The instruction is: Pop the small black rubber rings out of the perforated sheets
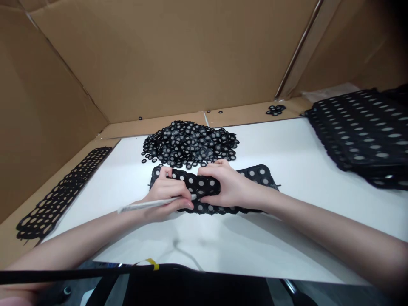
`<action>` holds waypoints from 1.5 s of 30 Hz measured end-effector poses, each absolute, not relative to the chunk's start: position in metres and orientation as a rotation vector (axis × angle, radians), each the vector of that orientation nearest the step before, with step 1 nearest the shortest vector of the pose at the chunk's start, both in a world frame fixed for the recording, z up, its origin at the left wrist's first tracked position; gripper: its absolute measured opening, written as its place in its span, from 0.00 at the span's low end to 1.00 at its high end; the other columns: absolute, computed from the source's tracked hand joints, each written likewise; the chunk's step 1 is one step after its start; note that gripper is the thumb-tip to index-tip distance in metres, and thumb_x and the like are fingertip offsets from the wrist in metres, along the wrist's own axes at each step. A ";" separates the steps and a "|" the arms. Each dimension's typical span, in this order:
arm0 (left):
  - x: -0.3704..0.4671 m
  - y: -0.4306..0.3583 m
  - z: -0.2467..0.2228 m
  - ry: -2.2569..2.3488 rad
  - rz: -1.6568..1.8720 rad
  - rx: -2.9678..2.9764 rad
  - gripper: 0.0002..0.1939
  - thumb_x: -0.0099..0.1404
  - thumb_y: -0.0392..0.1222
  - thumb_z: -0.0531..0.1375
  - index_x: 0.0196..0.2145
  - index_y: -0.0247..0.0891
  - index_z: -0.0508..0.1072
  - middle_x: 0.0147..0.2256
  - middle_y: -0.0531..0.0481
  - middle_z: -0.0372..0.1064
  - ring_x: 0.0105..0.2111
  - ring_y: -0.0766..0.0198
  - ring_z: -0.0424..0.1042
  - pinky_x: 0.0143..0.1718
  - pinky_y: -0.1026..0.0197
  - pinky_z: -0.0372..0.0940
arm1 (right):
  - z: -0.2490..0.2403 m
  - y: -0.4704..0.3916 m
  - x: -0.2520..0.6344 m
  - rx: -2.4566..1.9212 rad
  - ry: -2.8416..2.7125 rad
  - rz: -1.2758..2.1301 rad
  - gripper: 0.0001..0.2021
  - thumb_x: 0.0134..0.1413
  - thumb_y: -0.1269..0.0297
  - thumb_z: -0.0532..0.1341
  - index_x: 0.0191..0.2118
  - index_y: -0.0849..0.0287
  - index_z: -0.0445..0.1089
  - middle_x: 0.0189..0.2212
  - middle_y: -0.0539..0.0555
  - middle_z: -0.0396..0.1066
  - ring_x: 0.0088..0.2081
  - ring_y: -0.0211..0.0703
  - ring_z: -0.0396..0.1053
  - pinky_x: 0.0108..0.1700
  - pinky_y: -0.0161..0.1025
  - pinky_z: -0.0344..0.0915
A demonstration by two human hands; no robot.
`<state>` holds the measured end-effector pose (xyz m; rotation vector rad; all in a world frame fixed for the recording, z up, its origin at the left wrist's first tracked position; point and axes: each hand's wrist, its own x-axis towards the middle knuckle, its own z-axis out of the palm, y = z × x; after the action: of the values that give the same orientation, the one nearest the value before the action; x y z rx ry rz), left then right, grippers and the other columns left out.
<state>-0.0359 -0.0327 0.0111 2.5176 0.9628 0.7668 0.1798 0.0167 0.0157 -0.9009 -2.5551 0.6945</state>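
A black sheet of joined rings with pale round centres (251, 173) lies on the white table in front of me. My left hand (168, 191) is closed around a thin white pen-like stick (143, 205), its tip at the sheet's middle. That hand's fingers also rest on the sheet's left part. My right hand (228, 185) pinches the middle of the sheet between thumb and fingers, bending it up somewhat. Just behind the sheet is a heap of loose black rings (191, 142), also with pale centres.
On the right stands a stack of larger black sheets with pale spots (360, 127). Strips of black holed sheet (66, 191) lie at the left edge. Several loose rings (276, 110) sit near the cardboard back wall (191, 55). A dark cable (79, 275) crosses low in front.
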 end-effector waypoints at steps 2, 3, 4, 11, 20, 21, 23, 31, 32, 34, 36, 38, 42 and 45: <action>-0.035 -0.034 0.012 0.953 0.748 2.519 0.24 0.71 0.55 0.50 0.26 0.37 0.70 0.25 0.55 0.74 0.23 0.71 0.66 0.47 0.54 0.46 | 0.016 0.015 0.180 -0.876 -2.553 0.708 0.12 0.40 0.66 0.68 0.31 0.58 0.64 0.27 0.47 0.67 0.34 0.43 0.64 0.45 0.43 0.52; -0.035 -0.034 0.011 0.948 0.738 2.528 0.24 0.71 0.55 0.50 0.26 0.37 0.71 0.25 0.55 0.74 0.24 0.71 0.67 0.47 0.54 0.46 | 0.015 0.015 0.180 -0.868 -2.548 0.704 0.12 0.40 0.66 0.67 0.31 0.58 0.64 0.27 0.47 0.67 0.33 0.43 0.64 0.44 0.43 0.52; -0.035 -0.035 0.011 0.938 0.735 2.542 0.24 0.71 0.54 0.50 0.26 0.37 0.71 0.25 0.55 0.74 0.24 0.71 0.67 0.48 0.54 0.46 | 0.015 0.014 0.180 -0.862 -2.545 0.699 0.11 0.40 0.66 0.67 0.31 0.58 0.64 0.27 0.47 0.68 0.33 0.43 0.64 0.44 0.42 0.53; -0.035 -0.033 0.006 0.821 0.861 2.601 0.26 0.72 0.55 0.47 0.26 0.36 0.71 0.23 0.55 0.72 0.23 0.71 0.66 0.46 0.54 0.46 | 0.015 0.013 0.181 -0.826 -2.539 0.695 0.10 0.40 0.67 0.65 0.29 0.58 0.63 0.26 0.47 0.67 0.31 0.40 0.61 0.43 0.40 0.54; -0.033 -0.037 0.008 0.859 0.734 2.777 0.24 0.74 0.48 0.44 0.27 0.36 0.70 0.23 0.54 0.69 0.24 0.70 0.63 0.44 0.53 0.45 | 0.012 0.014 0.181 -0.786 -2.528 0.676 0.11 0.40 0.67 0.63 0.26 0.57 0.56 0.22 0.45 0.61 0.28 0.37 0.57 0.37 0.35 0.53; -0.032 -0.037 0.007 0.857 0.713 2.813 0.23 0.74 0.46 0.44 0.26 0.36 0.69 0.22 0.54 0.68 0.24 0.70 0.62 0.43 0.54 0.45 | 0.012 0.014 0.180 -0.776 -2.531 0.679 0.12 0.40 0.67 0.62 0.25 0.57 0.55 0.21 0.45 0.60 0.28 0.37 0.57 0.35 0.34 0.53; -0.031 -0.037 0.006 0.840 0.660 2.879 0.22 0.73 0.44 0.45 0.25 0.35 0.67 0.21 0.55 0.65 0.22 0.70 0.58 0.41 0.54 0.45 | 0.012 0.014 0.180 -0.753 -2.536 0.679 0.12 0.40 0.67 0.62 0.25 0.57 0.53 0.20 0.45 0.58 0.27 0.36 0.56 0.34 0.33 0.52; -0.025 -0.033 0.011 0.730 0.587 2.867 0.22 0.73 0.43 0.45 0.21 0.34 0.58 0.18 0.58 0.57 0.20 0.71 0.48 0.38 0.57 0.45 | 0.012 0.012 0.180 -0.707 -2.556 0.627 0.13 0.40 0.68 0.61 0.26 0.56 0.51 0.19 0.44 0.54 0.26 0.36 0.54 0.35 0.34 0.52; -0.025 -0.033 0.010 0.728 0.575 2.859 0.22 0.73 0.43 0.45 0.21 0.34 0.57 0.19 0.58 0.57 0.20 0.71 0.48 0.39 0.57 0.45 | 0.011 0.012 0.180 -0.704 -2.557 0.624 0.13 0.40 0.68 0.61 0.26 0.56 0.51 0.19 0.44 0.54 0.26 0.36 0.54 0.35 0.34 0.52; -0.025 -0.032 0.010 0.729 0.556 2.842 0.22 0.73 0.43 0.45 0.21 0.35 0.58 0.19 0.58 0.57 0.21 0.71 0.48 0.40 0.56 0.45 | 0.011 0.012 0.180 -0.706 -2.557 0.629 0.13 0.40 0.68 0.60 0.26 0.56 0.52 0.19 0.44 0.54 0.26 0.36 0.55 0.36 0.34 0.52; -0.026 -0.032 0.009 0.730 0.543 2.810 0.22 0.73 0.43 0.45 0.21 0.34 0.58 0.19 0.58 0.57 0.21 0.71 0.49 0.41 0.56 0.45 | 0.010 0.012 0.180 -0.711 -2.557 0.649 0.13 0.40 0.68 0.61 0.26 0.56 0.52 0.19 0.44 0.55 0.26 0.36 0.55 0.35 0.34 0.52; -0.028 -0.032 0.009 0.741 0.521 2.758 0.23 0.73 0.44 0.44 0.21 0.34 0.58 0.19 0.59 0.58 0.21 0.72 0.49 0.41 0.56 0.45 | 0.009 0.013 0.180 -0.720 -2.551 0.681 0.13 0.41 0.68 0.61 0.26 0.56 0.51 0.19 0.44 0.55 0.26 0.36 0.55 0.33 0.33 0.52; -0.032 -0.032 0.010 0.750 0.451 2.657 0.22 0.74 0.44 0.44 0.22 0.34 0.59 0.20 0.58 0.59 0.22 0.72 0.52 0.41 0.56 0.45 | 0.007 0.015 0.180 -0.712 -2.523 0.754 0.14 0.42 0.66 0.61 0.25 0.56 0.51 0.19 0.43 0.55 0.25 0.35 0.57 0.31 0.32 0.51; -0.033 -0.031 0.010 0.751 0.453 2.605 0.22 0.74 0.43 0.44 0.23 0.34 0.59 0.19 0.58 0.60 0.22 0.72 0.52 0.41 0.56 0.45 | 0.006 0.017 0.180 -0.677 -2.493 0.796 0.14 0.41 0.67 0.62 0.26 0.56 0.51 0.19 0.43 0.56 0.24 0.34 0.57 0.29 0.32 0.50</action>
<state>-0.0327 -0.0315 0.0098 2.6052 0.7513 0.4530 0.1801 0.0172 0.0061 -0.6769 -2.4933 0.7963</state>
